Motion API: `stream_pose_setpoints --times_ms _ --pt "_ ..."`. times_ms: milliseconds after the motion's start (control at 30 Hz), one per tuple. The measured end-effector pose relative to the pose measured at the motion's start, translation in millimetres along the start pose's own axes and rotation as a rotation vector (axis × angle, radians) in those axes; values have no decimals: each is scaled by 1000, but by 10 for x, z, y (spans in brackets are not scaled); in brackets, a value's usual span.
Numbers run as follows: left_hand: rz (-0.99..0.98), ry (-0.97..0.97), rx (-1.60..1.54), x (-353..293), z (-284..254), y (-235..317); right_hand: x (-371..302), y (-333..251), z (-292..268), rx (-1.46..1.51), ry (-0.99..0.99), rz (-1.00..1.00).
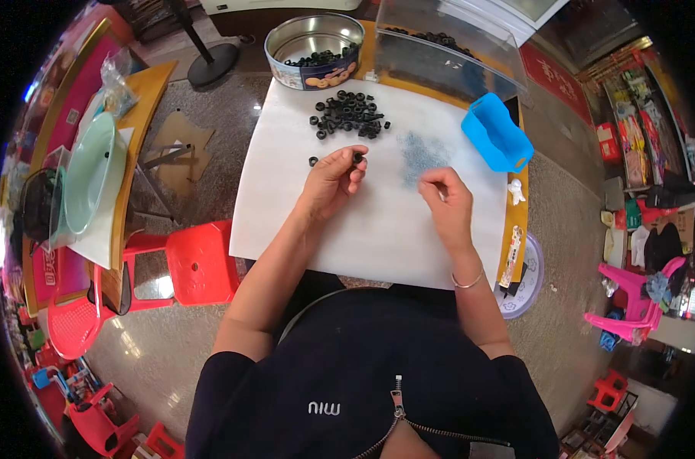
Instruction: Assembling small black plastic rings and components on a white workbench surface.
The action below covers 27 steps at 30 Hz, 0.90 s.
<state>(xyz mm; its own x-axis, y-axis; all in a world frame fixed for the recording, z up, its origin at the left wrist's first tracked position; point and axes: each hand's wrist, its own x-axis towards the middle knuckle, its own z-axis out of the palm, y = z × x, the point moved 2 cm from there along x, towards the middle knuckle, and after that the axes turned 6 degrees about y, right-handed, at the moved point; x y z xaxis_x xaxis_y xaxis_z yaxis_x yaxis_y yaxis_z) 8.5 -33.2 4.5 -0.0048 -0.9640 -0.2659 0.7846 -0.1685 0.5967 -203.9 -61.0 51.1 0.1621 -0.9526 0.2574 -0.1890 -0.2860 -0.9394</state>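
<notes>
Black ring [357, 157] pinched in left hand [332, 181]; black parts [347, 116] at its twelve o'clock; right hand [449, 205] narrowly curled, contents indiscernible.

One head view, wide fisheye, worn on the person's head; faces steeply down and forward. Nearest: dark shirt [455, 367], lower middle. Beyond it, near: left hand [334, 182] and right hand [450, 202], mid-frame, over the tabletop [378, 237], seen from above. Floor [164, 336] to both sides, farther off. Straight edges bowed; corners black.
</notes>
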Motion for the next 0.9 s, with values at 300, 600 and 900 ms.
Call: stream_pose_setpoints --times_ms 300,600,900 --pt "-43 -85 -15 -16 -36 -5 245 -376 636 -30 -215 -26" --pt "-51 -44 120 -25 10 -30 270 -309 629 32 -276 120" --pt "-76 -33 87 -34 12 -1 654 -102 440 -117 -219 174"
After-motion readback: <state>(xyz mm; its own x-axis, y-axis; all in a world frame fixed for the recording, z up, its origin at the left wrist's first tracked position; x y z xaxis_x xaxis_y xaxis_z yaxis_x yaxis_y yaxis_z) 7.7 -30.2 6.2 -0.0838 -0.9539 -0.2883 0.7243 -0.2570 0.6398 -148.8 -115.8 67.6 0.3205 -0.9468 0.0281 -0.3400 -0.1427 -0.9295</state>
